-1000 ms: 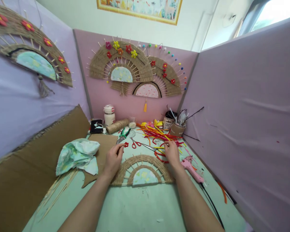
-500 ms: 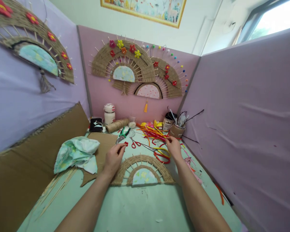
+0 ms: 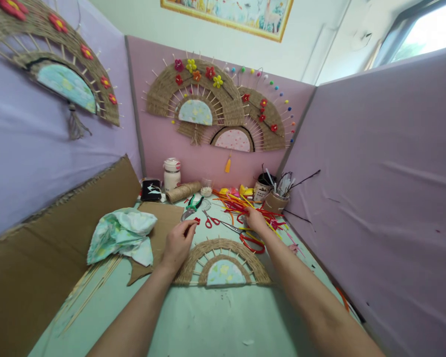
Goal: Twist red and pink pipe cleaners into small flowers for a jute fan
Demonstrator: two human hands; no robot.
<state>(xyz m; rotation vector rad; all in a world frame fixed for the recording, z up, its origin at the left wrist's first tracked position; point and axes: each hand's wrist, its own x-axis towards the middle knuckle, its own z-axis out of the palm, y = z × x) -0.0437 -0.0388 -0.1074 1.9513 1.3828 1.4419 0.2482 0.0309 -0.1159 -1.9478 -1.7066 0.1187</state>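
My left hand [image 3: 179, 243] pinches a small red flower [image 3: 196, 220] between thumb and fingertips, above the upper left side of a woven half-round fan [image 3: 226, 245]. This fan lies flat on the green table, with a blue-green floral cloth half circle at its base. My right hand [image 3: 255, 219] is at the pile of red, orange and yellow strips [image 3: 233, 202]; its fingers are partly hidden among them, so its grip is unclear. Red-handled scissors [image 3: 211, 219] and larger scissors with red and yellow handles [image 3: 252, 243] lie between the hands.
Green-handled pliers [image 3: 193, 206], a twine roll [image 3: 183, 192] and a white jar [image 3: 172, 174] stand or lie at the back. Crumpled floral cloth [image 3: 122, 235] rests on cardboard at left. Pots with twigs [image 3: 276, 201] stand back right. Finished fans hang on the walls.
My right hand has moved left and farther into the strips. My left hand still holds the red flower in nearly the same place. The camera view has shifted slightly.
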